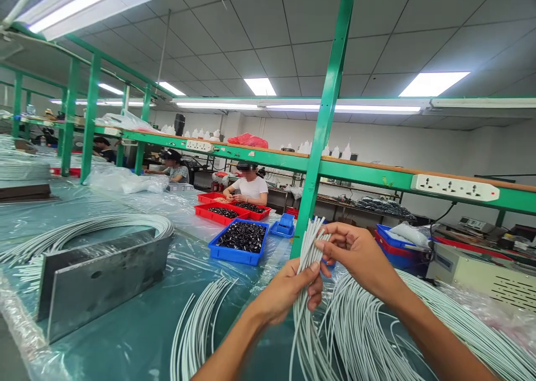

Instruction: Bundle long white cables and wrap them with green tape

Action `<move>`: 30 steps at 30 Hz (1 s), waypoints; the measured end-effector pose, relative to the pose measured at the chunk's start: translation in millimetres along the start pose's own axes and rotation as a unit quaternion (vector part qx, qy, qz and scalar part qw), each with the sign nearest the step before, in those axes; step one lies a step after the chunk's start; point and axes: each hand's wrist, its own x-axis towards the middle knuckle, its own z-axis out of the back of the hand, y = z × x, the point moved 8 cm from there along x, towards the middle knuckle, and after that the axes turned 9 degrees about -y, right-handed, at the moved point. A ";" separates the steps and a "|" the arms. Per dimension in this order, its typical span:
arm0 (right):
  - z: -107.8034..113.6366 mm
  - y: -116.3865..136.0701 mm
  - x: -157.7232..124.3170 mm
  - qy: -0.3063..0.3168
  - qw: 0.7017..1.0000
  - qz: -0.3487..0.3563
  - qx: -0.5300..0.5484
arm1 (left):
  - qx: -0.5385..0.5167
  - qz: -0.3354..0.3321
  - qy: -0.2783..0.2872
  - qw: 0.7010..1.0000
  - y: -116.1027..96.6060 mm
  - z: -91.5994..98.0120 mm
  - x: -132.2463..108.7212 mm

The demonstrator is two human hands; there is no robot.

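Observation:
A bundle of thin white cables (307,325) stands upright in front of me, its cut ends pointing up. My left hand (293,286) is wrapped round the bundle below the ends. Higher up, my right hand (347,252) pinches some of the cable ends between thumb and fingers. More white cables (360,325) lie in a large loose coil to the right, under my right forearm. Left of my left forearm rests a smaller curved group of cables (201,319) on the green table (138,331).
Two upright metal plates (109,280) stand at left, by another cable coil (113,225). Ahead are a blue tray (213,251) of small black parts, red trays (201,209) and a green post (322,130). A co-worker (253,188) sits beyond. A beige machine (473,292) is at right.

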 end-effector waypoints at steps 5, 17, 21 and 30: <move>4.3 3.0 -3.0 -0.040 0.996 0.042 -0.068 | -0.021 0.010 -0.015 1.000 0.9 2.0 2.0; -20.9 20.5 -11.3 0.037 0.964 0.150 -0.216 | 0.009 0.050 -0.034 0.998 -10.8 -3.4 0.5; -19.4 31.2 -10.1 0.036 0.970 0.183 -0.159 | 0.020 0.060 -0.037 0.997 -11.3 -4.6 0.3; -6.1 19.3 -4.3 -0.014 0.983 0.131 -0.127 | 0.032 0.049 -0.065 0.996 -16.5 1.2 -2.7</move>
